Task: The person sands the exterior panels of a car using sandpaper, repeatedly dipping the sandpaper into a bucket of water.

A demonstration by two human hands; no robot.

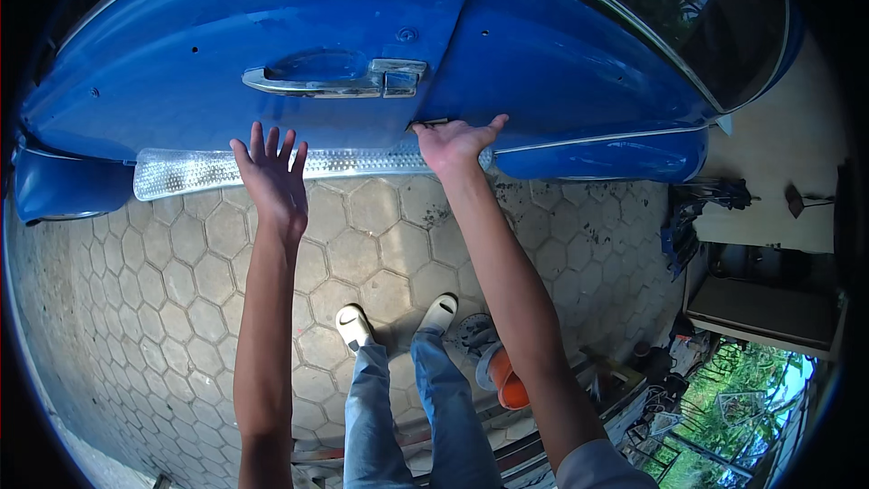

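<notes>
Both my arms reach toward the side of a blue car (pixel 344 118). My left hand (pixel 272 179) is raised with its fingers spread, holding nothing, in front of a long silvery textured sill strip (pixel 186 174) along the car's lower edge. My right hand (pixel 453 141) is turned palm up against the lower bodywork, near the door seam. Its thumb sticks out to the right, while its other fingers are mostly hidden from view. A small dark strip (pixel 431 122) shows just above that palm; what it is I cannot make out. Above my hands is a chrome door handle (pixel 312 83).
Hexagonal paving (pixel 208 308) lies under my feet, where I wear pale slip-on sandals (pixel 353 321). An orange bucket (pixel 509 385) stands beside my right leg. Clutter and a wooden cabinet (pixel 765 310) are at the right. The car's window (pixel 674 9) is at the upper right.
</notes>
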